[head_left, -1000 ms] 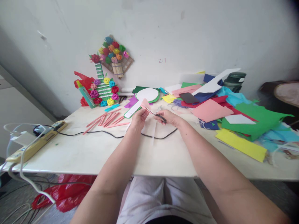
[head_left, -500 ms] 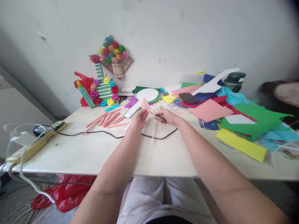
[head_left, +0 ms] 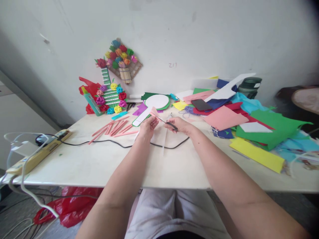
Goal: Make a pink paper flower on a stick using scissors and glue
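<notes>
My left hand (head_left: 147,127) pinches a small pink piece of paper (head_left: 155,111) above the white table (head_left: 99,162). My right hand (head_left: 179,125) grips black-handled scissors (head_left: 166,122), whose blades point left into the pink paper. Both hands hover over a black cable (head_left: 164,146) that crosses the tabletop. A bunch of rolled pink paper sticks (head_left: 113,128) lies just left of my left hand.
Loose sheets of coloured paper (head_left: 259,129) and a dark phone (head_left: 201,105) cover the right side. Paper-flower crafts (head_left: 112,96) and a glue bottle (head_left: 90,101) stand at the back left by the wall. A power strip (head_left: 37,153) sits at the left edge.
</notes>
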A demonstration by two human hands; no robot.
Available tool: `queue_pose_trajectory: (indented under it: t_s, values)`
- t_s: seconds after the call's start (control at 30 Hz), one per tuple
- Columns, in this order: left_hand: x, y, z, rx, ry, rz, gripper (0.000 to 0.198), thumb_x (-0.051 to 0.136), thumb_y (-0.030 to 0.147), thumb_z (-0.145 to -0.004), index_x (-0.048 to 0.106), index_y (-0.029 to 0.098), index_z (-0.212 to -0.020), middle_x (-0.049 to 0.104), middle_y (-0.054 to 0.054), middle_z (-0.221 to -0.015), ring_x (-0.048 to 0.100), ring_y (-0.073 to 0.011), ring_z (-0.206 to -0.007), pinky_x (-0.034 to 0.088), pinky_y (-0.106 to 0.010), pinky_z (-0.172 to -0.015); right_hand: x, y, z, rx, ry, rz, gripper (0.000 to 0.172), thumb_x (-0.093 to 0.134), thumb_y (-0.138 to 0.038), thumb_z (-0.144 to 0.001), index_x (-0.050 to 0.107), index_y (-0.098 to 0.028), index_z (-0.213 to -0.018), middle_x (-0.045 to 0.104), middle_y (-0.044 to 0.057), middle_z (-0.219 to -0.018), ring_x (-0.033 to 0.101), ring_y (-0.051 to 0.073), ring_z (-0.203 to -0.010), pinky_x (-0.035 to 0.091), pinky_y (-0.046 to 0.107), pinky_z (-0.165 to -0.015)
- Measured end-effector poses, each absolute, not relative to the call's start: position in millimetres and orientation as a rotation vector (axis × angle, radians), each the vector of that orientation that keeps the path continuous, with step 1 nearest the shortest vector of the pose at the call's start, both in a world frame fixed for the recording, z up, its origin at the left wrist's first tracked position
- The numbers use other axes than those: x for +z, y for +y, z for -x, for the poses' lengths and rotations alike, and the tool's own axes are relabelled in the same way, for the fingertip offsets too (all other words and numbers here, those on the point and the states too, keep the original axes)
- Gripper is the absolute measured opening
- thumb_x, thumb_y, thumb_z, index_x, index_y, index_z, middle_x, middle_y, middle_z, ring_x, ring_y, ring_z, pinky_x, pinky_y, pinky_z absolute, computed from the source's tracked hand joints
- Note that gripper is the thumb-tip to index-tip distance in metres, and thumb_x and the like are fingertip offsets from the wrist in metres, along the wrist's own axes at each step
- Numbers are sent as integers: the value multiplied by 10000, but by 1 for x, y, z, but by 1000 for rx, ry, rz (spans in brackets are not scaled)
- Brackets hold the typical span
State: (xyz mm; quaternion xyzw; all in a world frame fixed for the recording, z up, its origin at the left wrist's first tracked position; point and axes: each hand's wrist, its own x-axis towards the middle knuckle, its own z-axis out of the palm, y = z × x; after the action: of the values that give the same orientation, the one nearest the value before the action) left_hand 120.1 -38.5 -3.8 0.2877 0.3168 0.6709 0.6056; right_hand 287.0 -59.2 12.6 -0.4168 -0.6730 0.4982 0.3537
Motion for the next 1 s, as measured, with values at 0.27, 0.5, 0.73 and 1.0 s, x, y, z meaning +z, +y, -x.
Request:
queue_pose_trajectory:
  t_s: [0.27, 0.5, 0.73, 1.0]
  values:
    - [-3, -40, -121, 1573, 715, -662, 98, 677, 54, -606, 612, 117, -643, 637, -24, -607, 619, -98, -580, 530, -234, -683, 12, -59, -286, 1307, -1710, 1083, 298, 739, -352, -645, 546, -129, -685, 470, -47, -486, 398, 35, -392, 316, 155, -343]
    - [-3, -40, -121, 1566, 725, -653, 92, 671, 50, -618, 609, 111, -647, 636, -25, -609, 624, -100, -591, 526, -268, -747, 14, -62, -285, 1314, -1699, 1107, 272, 730, -330, -662, 545, -133, -689, 465, -53, -470, 396, 34, -381, 326, 155, -344]
    - [-2, -42, -123, 1563, 723, -645, 100, 659, 41, -619, 607, 121, -647, 628, -15, -592, 626, -104, -601, 525, -278, -764, 12, -59, -286, 1329, -1708, 1114, 286, 716, -361, -671, 532, -143, -688, 475, -48, -468, 409, 39, -381, 337, 151, -347]
    - [-7, -37, -122, 1542, 703, -681, 87, 645, 42, -616, 604, 117, -632, 638, -27, -600, 625, -106, -594, 529, -268, -747, 9, -57, -285, 1333, -1705, 1086, 324, 714, -394, -655, 506, -146, -669, 464, -53, -463, 403, 38, -379, 327, 152, -348]
